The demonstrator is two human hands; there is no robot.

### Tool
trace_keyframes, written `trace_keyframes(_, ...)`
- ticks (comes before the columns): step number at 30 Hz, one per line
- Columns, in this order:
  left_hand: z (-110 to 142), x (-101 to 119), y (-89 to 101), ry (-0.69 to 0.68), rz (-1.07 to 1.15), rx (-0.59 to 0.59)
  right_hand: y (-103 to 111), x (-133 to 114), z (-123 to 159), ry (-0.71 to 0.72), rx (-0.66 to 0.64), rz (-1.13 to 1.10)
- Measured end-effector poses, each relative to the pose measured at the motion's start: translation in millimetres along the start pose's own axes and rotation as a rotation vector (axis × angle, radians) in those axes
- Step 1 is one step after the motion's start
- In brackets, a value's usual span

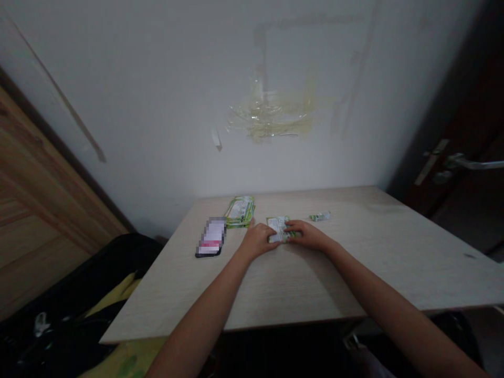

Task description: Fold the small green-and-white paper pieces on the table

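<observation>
A small green and white packet (277, 227) lies flat on the pale wooden table (307, 278), near its far middle. My left hand (259, 240) rests on the packet's left edge with fingers curled onto it. My right hand (307, 234) presses on the packet's right side, fingers bent over it. Both hands hold the packet down against the tabletop.
A stack of similar green packets (240, 210) lies behind my left hand. A phone (211, 237) sits left of it. A small crumpled green wrapper (320, 216) lies right of the hands. A door handle (459, 161) is at right; a dark bag (79, 294) at lower left.
</observation>
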State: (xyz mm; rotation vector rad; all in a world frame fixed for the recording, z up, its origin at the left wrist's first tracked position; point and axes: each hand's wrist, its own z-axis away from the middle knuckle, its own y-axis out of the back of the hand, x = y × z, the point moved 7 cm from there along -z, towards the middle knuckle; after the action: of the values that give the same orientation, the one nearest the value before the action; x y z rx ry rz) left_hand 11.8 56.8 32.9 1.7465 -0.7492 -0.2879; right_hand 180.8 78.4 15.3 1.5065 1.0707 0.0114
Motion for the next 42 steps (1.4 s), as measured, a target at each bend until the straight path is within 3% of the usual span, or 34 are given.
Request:
trace_keyframes(16, -0.2, -8.6, -2.1, 0.060, 0.065, 0.026, 5.3, -2.0, 3.6, 0.000, 0.076, -0.025)
trace_keyframes(23, -0.1, -6.7, 1.9, 0.085, 0.130, 0.054, 12.6, 10.1, -0.2, -0.113, 0.200, -0.048)
trace_keyframes(30, -0.1, -3.3, 5.5, 0.136, 0.143, 0.052, 13.1, 12.2, -1.9, -0.135, 0.217, -0.090)
trace_keyframes(35, -0.9, -19.2, 2.4, 0.256, 0.162, 0.132, 11.9, 14.8, -1.6, -0.173, 0.237, -0.092)
trace_keyframes(42, -4.3, -19.4, -2.2, 0.204, 0.136, 0.255, 8.9, 16.8, -0.7, -0.209, 0.318, -0.118)
